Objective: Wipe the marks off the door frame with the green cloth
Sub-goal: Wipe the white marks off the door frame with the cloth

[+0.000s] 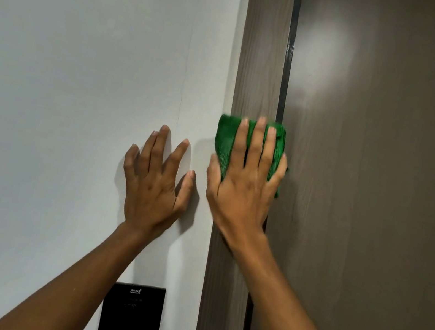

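A grey-brown wood-grain door frame (263, 56) runs vertically down the middle of the view. My right hand (244, 187) lies flat on it with fingers spread, pressing a folded green cloth (225, 140) against the frame. The cloth spans the frame's width and reaches the dark gap (290, 46) beside the door. Whitish marks show in that gap higher up. My left hand (156, 183) rests flat on the white wall (79, 82) just left of the frame, fingers apart, holding nothing.
A brown door (384, 165) fills the right side, shut against the frame. A black square wall panel (131, 314) sits low on the white wall, under my left forearm. A thin hairline crack runs down the wall above my left hand.
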A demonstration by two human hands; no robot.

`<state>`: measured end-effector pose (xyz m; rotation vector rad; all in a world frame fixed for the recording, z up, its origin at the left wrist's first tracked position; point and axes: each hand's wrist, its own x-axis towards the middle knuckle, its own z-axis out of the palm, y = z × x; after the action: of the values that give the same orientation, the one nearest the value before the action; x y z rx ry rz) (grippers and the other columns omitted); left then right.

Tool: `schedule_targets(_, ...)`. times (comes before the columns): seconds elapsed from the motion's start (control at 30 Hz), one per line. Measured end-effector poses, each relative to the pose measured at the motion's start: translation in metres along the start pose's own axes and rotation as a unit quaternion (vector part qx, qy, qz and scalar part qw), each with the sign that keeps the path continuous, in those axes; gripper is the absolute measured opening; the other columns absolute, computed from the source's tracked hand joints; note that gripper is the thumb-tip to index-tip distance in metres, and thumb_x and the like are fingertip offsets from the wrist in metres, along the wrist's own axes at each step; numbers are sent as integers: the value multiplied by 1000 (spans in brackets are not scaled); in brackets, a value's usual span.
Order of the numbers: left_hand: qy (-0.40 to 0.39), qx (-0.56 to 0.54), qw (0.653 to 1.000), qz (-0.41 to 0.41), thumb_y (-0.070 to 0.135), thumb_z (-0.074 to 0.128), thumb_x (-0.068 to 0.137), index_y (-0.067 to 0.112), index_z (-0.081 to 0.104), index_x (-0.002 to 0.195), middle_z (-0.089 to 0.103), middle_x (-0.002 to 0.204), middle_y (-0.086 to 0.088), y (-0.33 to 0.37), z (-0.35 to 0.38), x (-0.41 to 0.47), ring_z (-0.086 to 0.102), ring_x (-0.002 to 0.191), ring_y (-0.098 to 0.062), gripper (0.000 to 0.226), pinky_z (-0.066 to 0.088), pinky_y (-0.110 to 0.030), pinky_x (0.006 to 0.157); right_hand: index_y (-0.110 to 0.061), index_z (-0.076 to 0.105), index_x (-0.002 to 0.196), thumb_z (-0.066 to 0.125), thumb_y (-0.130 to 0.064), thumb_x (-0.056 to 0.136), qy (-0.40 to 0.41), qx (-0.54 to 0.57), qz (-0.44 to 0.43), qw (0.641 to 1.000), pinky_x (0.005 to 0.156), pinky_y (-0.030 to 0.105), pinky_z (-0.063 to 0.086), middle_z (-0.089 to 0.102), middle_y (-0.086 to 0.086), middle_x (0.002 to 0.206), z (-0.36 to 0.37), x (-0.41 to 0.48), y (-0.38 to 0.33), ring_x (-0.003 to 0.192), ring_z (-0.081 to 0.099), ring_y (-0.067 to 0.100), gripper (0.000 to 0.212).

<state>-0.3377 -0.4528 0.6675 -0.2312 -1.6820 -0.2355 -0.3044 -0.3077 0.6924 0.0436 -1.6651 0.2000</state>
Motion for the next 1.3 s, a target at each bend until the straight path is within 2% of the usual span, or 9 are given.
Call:
schedule_targets(0.17,-7,11,1000,3,51,27,95,23,33,149,22,162,-13,0,-2,-3,19,150,-29,61,16,-55,120,-17,12,156,33,-53,96,-35,-25,-19,999,117,59,19,12,11,165,5,-109,15,152,11,28,73)
schedule_targets(0.33,1,2,1000,4,52,29,94,24,33,149,22,162,-12,-1,0,-2,18,151,-29,61,15,-54,121,-19,14,156,36,-52,96,-17,-14,-28,999,118,57,17,17,11,164,2,-58,15,151,13,27,72)
schedule_targets(0.5,1,5,1000,4,52,31,94,24,35,148,23,162,-11,-2,0,-1,18,150,-28,61,13,-52,121,-18,12,156,32,-52,97,-17,8,-12,1000,119,56,13,12,10,165,-6,12,3,152,9,27,71)
schedule_targets(0.6,-7,4,1000,7,53,31,93,24,34,148,22,162,-12,-2,-1,-1,18,150,-29,63,13,-54,121,-18,10,157,33,-52,97,-18,4,-1,1000,120,56,16,12,10,165,-3,-25,5,152,9,27,72)
schedule_targets(0.73,-8,6,1000,5,51,33,92,22,35,147,23,161,-13,0,-3,-2,19,149,-29,63,16,-56,120,-17,17,156,31,-54,97,-22,-7,-17,1000,115,57,21,18,11,163,2,-69,12,151,18,28,71)
schedule_targets(0.83,1,-2,1000,10,50,41,90,22,35,146,26,160,-15,4,-4,16,19,148,-29,63,16,-55,120,-18,17,156,27,-54,97,-2,-1,-6,1000,117,56,20,21,11,163,2,-26,8,150,19,29,70)
schedule_targets(0.97,0,-19,1000,11,54,36,90,23,36,146,27,159,-15,11,-10,61,24,147,-32,64,14,-55,120,-18,16,155,30,-53,95,8,21,-3,1000,117,56,17,20,12,163,-5,43,-4,151,17,30,71)
schedule_targets(1.17,-10,-9,1000,8,57,32,91,26,36,146,24,161,-12,9,-9,69,22,148,-31,63,12,-55,121,-21,4,156,35,-49,98,-35,55,-44,997,119,57,3,2,9,166,-19,133,-5,152,-2,26,72)
schedule_targets(1.3,12,-26,999,-14,53,38,90,25,38,145,24,160,-12,12,-10,48,21,148,-30,61,10,-54,120,-21,5,157,36,-47,97,-16,64,-38,997,119,57,6,5,8,166,-19,108,-8,153,2,25,72)
